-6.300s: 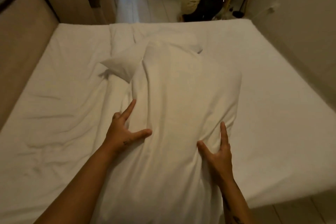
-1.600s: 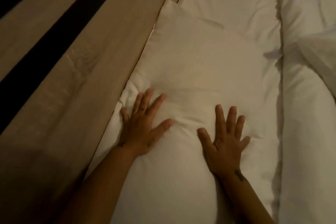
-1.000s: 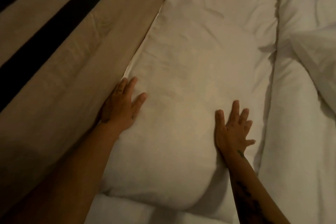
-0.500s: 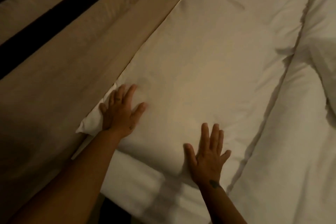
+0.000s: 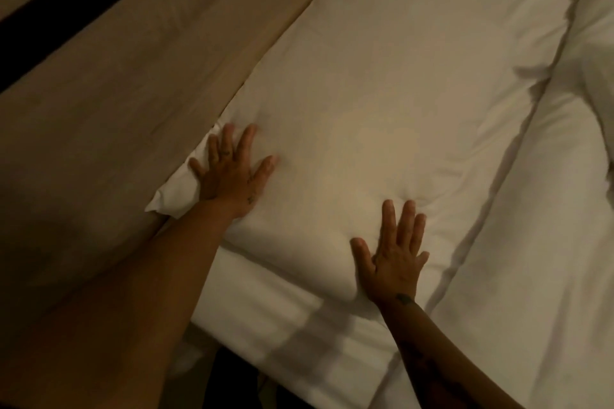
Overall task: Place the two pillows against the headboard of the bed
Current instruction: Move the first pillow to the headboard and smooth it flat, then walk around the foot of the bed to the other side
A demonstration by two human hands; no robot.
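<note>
Your left hand (image 5: 231,173) lies flat, fingers (image 5: 248,139) spread wide, palm down on the near left corner of the pillow (image 5: 382,116), gripping nothing. Your right hand (image 5: 393,259) lies flat too, fingers (image 5: 407,216) slightly apart, pressing the pillow's near edge, where the filling dents around the palm. Pillow: white, soft, smooth fabric, long rectangular form, plump in the middle, its near left corner pinched into a small crumpled point. It lies lengthwise on the bed (image 5: 531,276), its left long edge touching the headboard (image 5: 133,83). Headboard: tan, flat, matte panel with faint grain, a dark band running along its far left side. Bed: white sheet, lightly creased, with a seam or fold running just right of the pillow. Lighting dim, with warm cast.
</note>
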